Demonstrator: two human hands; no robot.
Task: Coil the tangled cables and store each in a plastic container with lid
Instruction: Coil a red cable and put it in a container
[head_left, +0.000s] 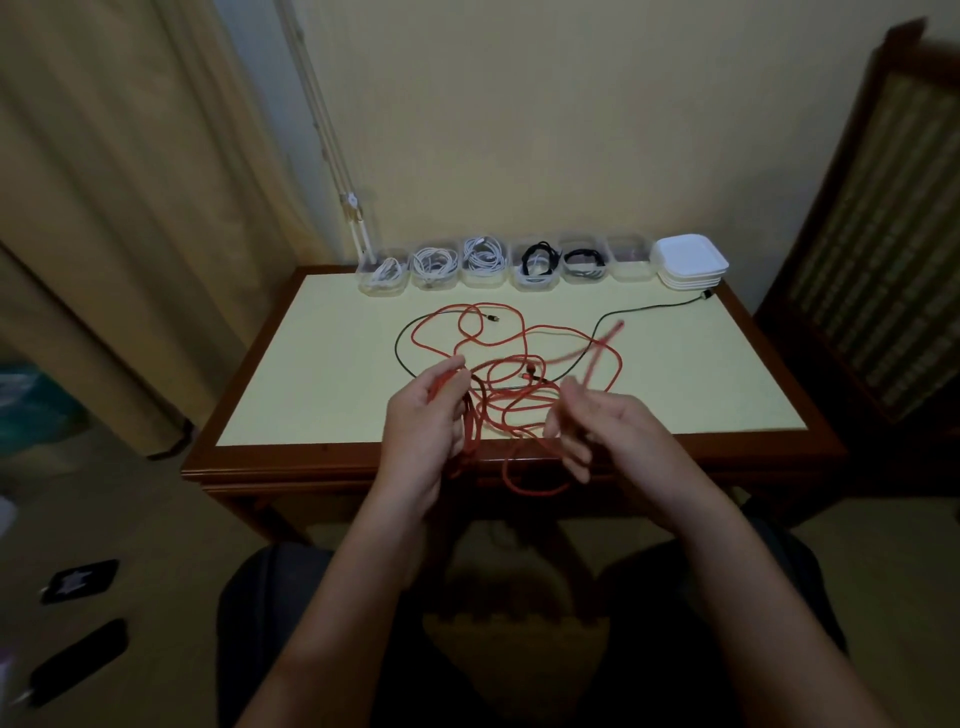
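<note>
A tangle of red cables (519, 364) lies on the pale table top (322, 374), with loops hanging over the front edge. A dark green cable (613, 317) runs through the tangle toward the back right. My left hand (426, 415) grips a bunch of red cable strands above the front edge. My right hand (592, 421) pinches a red strand that rises blurred up and to the right. Along the back stand several clear plastic containers (483, 262), most holding coiled white or black cables; the rightmost one (629, 259) looks empty. A stack of white lids (691, 260) sits at the back right.
The table has a dark wooden rim (260, 467). A curtain (104, 208) hangs on the left and a wooden chair back (883, 234) stands on the right. Dark objects (78, 582) lie on the floor at lower left. My knees are under the table's front.
</note>
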